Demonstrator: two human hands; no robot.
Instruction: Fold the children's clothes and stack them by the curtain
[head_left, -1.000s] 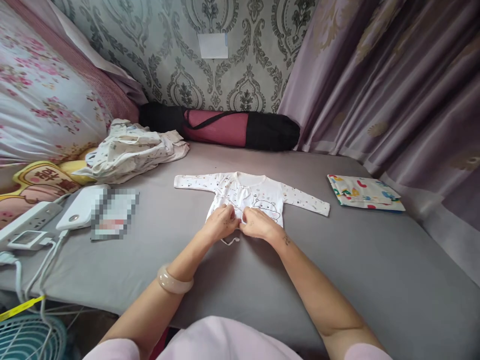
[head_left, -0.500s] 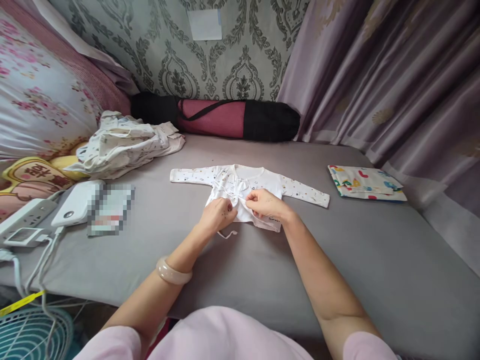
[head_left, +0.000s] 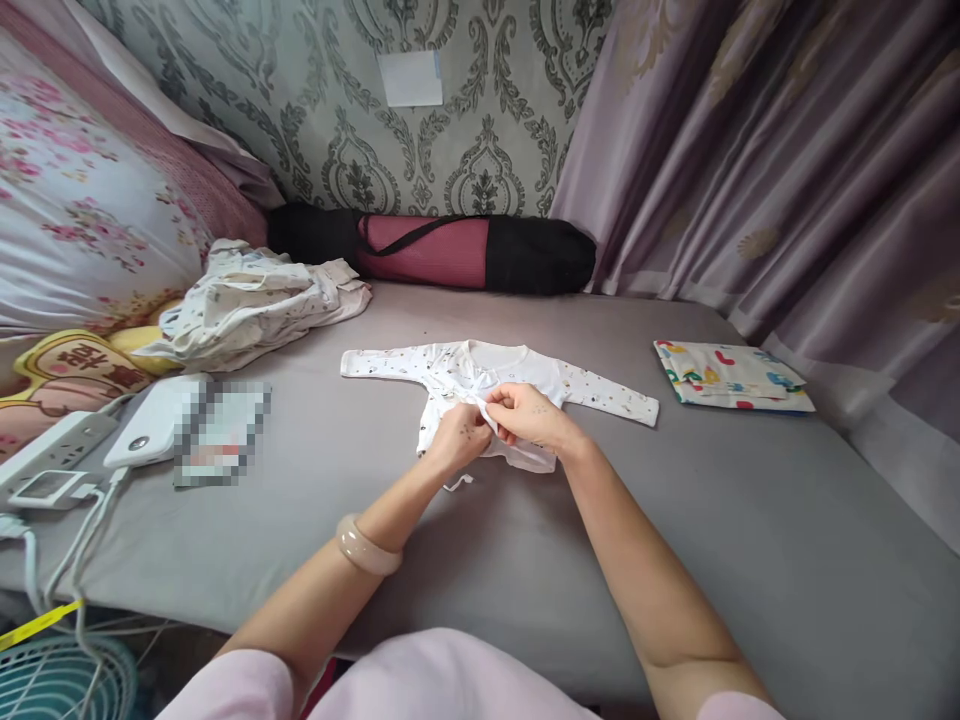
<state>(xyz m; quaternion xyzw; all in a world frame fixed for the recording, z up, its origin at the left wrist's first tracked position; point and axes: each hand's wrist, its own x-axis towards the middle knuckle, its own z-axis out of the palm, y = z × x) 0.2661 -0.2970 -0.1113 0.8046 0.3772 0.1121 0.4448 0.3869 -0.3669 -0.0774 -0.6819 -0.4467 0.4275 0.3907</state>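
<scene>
A small white baby shirt (head_left: 457, 368) with tiny prints lies flat on the grey bed sheet (head_left: 450, 560), sleeves spread left and right. My left hand (head_left: 459, 440) and my right hand (head_left: 529, 415) meet over its front, each pinching a thin white tie string of the shirt. A loose string end (head_left: 459, 483) trails on the sheet just below my left hand. A pale bangle (head_left: 365, 547) sits on my left wrist.
A heap of light clothes (head_left: 251, 305) lies at the back left. A folded colourful cloth (head_left: 731, 375) rests at the right near purple curtains. A rolled mat in a black bag (head_left: 450, 252) lines the wall. A white device (head_left: 146, 435), power strip (head_left: 45, 455) and cables sit left.
Both hands have moved from the shirt's lower hem up onto its front and lifted the tie strings between their fingers. The shirt's hem has rumpled slightly.
</scene>
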